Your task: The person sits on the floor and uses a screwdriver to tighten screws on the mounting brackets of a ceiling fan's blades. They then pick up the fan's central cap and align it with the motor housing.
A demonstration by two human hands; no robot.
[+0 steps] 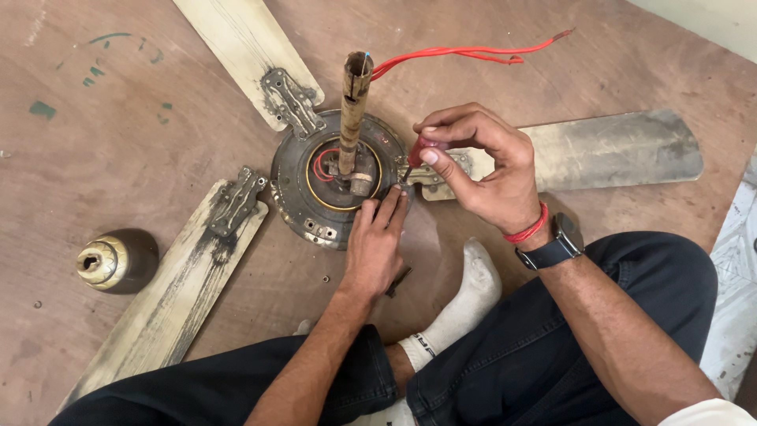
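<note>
Red-handled screwdriver (418, 151) pinched upright in right hand (481, 170) | tip at fan motor (335, 177) rim | left hand (374, 244) fingers probably steady screw just below, nearer

A dismantled ceiling fan lies on the brown plywood floor, its round dark metal motor housing (327, 185) facing up, grimy and ringed inside with a yellow band and red wiring. A rusty brown downrod (354, 110) stands upright from its centre, with long red wires (465, 54) trailing out of its top to the right. Three dirty cream blades (181, 284) with metal brackets spread around it. A small screwdriver with a dark red handle (420, 150) stands nearly upright, its tip at the housing's right rim, by the right blade's bracket.
</note>
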